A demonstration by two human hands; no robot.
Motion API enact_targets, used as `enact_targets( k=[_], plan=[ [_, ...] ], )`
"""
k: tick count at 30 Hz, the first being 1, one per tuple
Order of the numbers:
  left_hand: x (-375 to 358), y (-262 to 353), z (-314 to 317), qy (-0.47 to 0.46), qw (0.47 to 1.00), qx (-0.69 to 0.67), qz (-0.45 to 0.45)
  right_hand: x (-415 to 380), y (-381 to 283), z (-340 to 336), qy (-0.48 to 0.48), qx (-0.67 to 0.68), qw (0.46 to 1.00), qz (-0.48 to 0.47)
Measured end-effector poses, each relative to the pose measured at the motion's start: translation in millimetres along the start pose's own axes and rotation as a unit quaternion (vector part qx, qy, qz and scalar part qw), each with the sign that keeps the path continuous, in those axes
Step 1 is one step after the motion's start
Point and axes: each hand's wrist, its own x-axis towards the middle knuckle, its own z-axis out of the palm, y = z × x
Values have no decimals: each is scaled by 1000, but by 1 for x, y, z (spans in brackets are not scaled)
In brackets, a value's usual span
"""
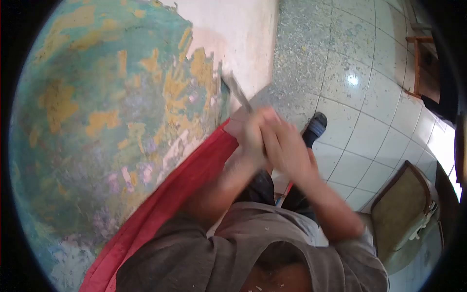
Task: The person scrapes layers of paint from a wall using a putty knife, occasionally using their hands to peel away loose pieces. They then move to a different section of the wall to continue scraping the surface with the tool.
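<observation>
A long narrow metal scraper (237, 90) reaches up and left from my hands, its tip at the edge of the peeling paint on the wall (107, 97). My left hand (252, 135) is closed round its lower end, somewhat smeared by motion. My right hand (286, 148) is closed against the left one on the same tool, and the handle is hidden between them. Green, ochre and lilac patches cover the paint, while the strip beside the tip is bare and pinkish white (243, 39).
Red cloth (170, 190) hangs along the wall's lower part. Paint flakes litter the tiled floor (350, 63). My sandalled foot (317, 124) stands on the tiles. A padded chair (401, 209) is at lower right, and a wooden frame (417, 65) stands at upper right.
</observation>
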Motion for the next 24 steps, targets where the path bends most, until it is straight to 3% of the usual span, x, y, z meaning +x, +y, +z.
enact_targets(
  k=[1, 2, 4, 7, 9, 10, 13, 17, 19, 20, 21, 23, 24],
  plan=[
    [11, 6, -4, 11, 997, 55, 49, 15, 7, 1, -67, -42, 997, -23],
    [18, 12, 1, 7, 997, 59, 55, 19, 8, 0, -63, -42, 997, -31],
    [27, 19, 18, 74, 997, 25, -11, 24, 9, -7, -28, -129, 989, -73],
    [-23, -21, 13, 100, 991, -34, -77, -43, -17, -18, -31, -32, 999, 9],
    [-53, -16, 23, 28, 998, -2, -58, -64, -32, -14, 13, 81, 995, 51],
    [-42, -14, 13, 18, 997, -70, -27, -47, -22, -14, -18, -11, 1000, -21],
    [26, 34, 10, 54, 988, -81, -119, 31, -4, -3, -84, -17, 996, 23],
    [-8, -9, 4, 78, 996, -11, -33, -26, -11, -7, -68, -37, 997, 23],
    [-41, -6, 22, 58, 998, -15, -32, -52, -20, 7, 58, 140, 988, -7],
    [-34, 5, 18, 60, 994, -87, -15, -35, -19, -1, 9, -19, 998, -56],
    [-19, 24, 17, 59, 994, -87, -20, -10, -23, -7, 11, -20, 998, -52],
    [23, 75, 34, 26, 996, 77, -29, 48, -46, -20, -51, 39, 996, 67],
    [17, 85, 54, 17, 997, 79, -18, 47, -49, -28, -44, 35, 997, 54]
  ],
)
